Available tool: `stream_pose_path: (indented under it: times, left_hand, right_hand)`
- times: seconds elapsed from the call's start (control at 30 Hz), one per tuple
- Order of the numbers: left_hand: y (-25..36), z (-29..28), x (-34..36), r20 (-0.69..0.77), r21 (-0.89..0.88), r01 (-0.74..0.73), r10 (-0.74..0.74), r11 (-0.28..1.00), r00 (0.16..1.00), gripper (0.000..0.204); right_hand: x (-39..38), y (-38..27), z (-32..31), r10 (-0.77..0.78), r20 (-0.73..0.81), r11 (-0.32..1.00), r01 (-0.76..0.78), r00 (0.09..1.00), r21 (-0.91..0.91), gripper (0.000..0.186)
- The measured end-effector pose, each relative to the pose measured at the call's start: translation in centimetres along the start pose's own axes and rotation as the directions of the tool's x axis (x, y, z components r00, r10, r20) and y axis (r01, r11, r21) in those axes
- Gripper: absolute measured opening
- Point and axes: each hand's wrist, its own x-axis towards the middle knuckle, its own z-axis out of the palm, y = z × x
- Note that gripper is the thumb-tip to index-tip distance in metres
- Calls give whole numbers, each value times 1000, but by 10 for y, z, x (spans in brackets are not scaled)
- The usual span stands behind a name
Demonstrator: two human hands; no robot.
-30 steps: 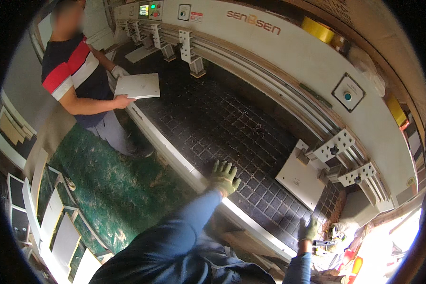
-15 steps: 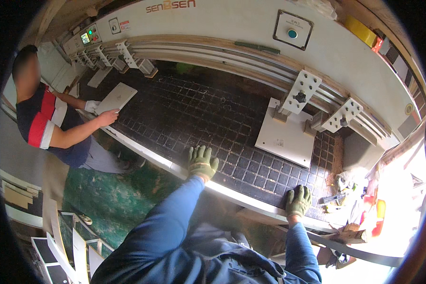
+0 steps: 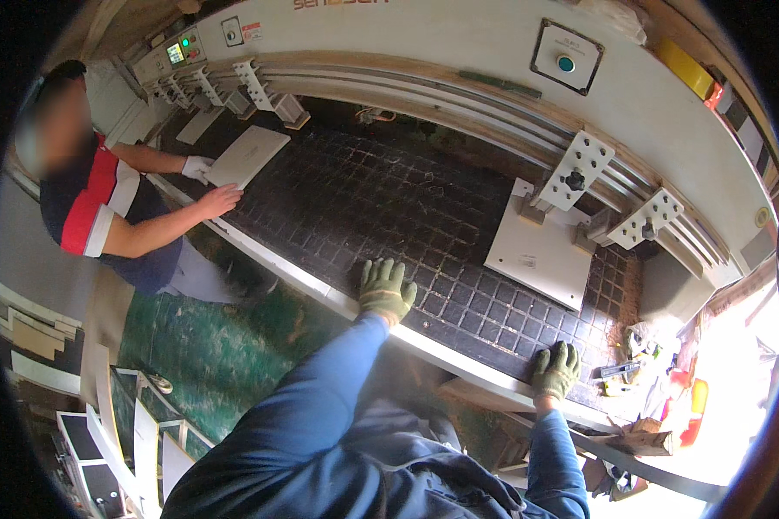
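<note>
Both gloved hands, left (image 3: 386, 290) and right (image 3: 555, 369), lie flat and apart on the bench (image 3: 381, 208) edge; white panel (image 3: 538, 257) at one o'clock under brackets (image 3: 577, 170); co-worker (image 3: 104, 212) at ten o'clock

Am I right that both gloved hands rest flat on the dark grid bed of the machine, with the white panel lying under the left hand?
Not quite. In the head view the white panel lies apart from both hands, up by the metal brackets. The left hand and the right hand do rest flat, gloved, on the dark grid bed near its front edge.
</note>
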Motion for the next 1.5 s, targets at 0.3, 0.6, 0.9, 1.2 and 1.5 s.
stream_pose_path:
  times: [0.3,0.6,0.9,1.2,1.5]
  left_hand:
    - [1,0,1,0,-7,6,-6,1000,1000,63]
    - [0,-1,3,87,12,2,-3,1000,996,65]
    - [-3,8,3,-13,14,-42,42,999,999,62]
    - [-6,19,2,-99,26,-64,67,998,993,57]
    - [-9,22,0,-107,42,-64,68,997,992,56]
  right_hand:
    - [1,1,0,39,47,999,-38,998,-15,48]
    - [-3,0,-2,36,75,999,-36,997,0,50]
    - [5,-2,-5,21,52,1000,-21,998,-3,52]
    - [1,0,0,19,-7,1000,-19,1000,-23,52]
    - [2,-2,-1,-4,-35,1000,4,999,2,52]
